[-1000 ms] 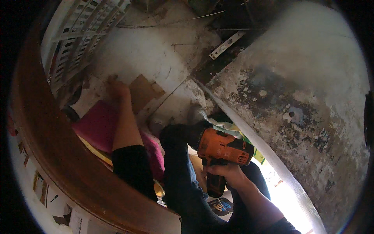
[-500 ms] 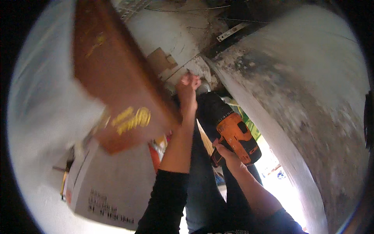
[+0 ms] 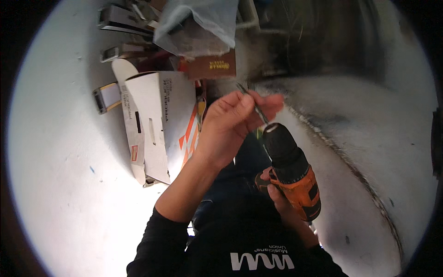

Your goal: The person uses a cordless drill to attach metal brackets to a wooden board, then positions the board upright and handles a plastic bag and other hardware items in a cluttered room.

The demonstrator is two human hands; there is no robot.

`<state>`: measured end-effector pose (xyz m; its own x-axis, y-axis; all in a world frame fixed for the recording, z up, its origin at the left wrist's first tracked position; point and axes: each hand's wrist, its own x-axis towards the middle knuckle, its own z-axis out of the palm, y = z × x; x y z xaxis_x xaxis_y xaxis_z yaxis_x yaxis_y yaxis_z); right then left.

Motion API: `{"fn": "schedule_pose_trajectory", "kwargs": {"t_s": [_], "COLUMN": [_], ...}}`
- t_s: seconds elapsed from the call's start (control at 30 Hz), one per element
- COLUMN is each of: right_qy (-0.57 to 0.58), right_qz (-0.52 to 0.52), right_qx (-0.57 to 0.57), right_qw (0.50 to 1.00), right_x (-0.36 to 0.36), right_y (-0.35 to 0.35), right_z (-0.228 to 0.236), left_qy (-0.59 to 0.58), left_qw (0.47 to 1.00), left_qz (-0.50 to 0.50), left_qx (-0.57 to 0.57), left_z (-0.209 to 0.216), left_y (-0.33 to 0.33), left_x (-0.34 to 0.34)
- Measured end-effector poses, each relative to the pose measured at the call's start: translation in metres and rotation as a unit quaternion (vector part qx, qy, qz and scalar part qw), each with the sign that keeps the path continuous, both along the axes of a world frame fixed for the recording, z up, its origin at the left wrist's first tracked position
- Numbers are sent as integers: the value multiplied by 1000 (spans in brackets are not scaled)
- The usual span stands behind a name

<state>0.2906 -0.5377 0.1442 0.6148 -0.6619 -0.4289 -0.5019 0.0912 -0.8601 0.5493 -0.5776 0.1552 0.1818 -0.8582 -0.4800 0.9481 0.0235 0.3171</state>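
Here's the left hand (image 3: 228,122), pinching a slim dark bit (image 3: 260,112), its lower end right at the mouth of the black chuck (image 3: 280,141)! The right hand (image 3: 278,197) grips the orange-and-black drill (image 3: 302,194) by its handle, chuck tilted up and leftward. Off to the left, a white carton (image 3: 177,104) stands near a brown box (image 3: 198,69) and a translucent plastic bag (image 3: 207,27).

Orange and black drill (image 3: 295,174), orange-striped white box (image 3: 175,121)
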Motion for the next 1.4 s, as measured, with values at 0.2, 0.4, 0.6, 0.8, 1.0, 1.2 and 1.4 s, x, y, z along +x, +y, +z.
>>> {"fn": "schedule_pose_trajectory", "kwargs": {"t_s": [0.2,0.4,0.6,0.8,1.0,1.2,1.4], "right_qy": [-113,-110,-237,-206,-246,12,-88], "right_qz": [24,46,1,33,-22,208,110], "right_qx": [-19,-36,28,76,87,-234,-136], "right_qw": [993,992,971,975,965,950,981], "right_x": [0,32,77,96,95,87,113], "right_y": [-33,-43,-56,-59,-51,-57,-59], "right_z": [30,69,91,108,100,99,110], "left_qy": [-69,-204,-283,-334,-484,-614,-740], "left_qw": [996,974,954,935,869,785,667], "left_qz": [-12,-10,1,13,104,71,6], "left_qx": [-58,-97,-102,-115,-15,-46,-83], "left_z": [90,127,145,152,156,154,159], "left_y": [-1,13,11,13,21,34,42], "left_x": [6,21,36,50,86,108,119]}}
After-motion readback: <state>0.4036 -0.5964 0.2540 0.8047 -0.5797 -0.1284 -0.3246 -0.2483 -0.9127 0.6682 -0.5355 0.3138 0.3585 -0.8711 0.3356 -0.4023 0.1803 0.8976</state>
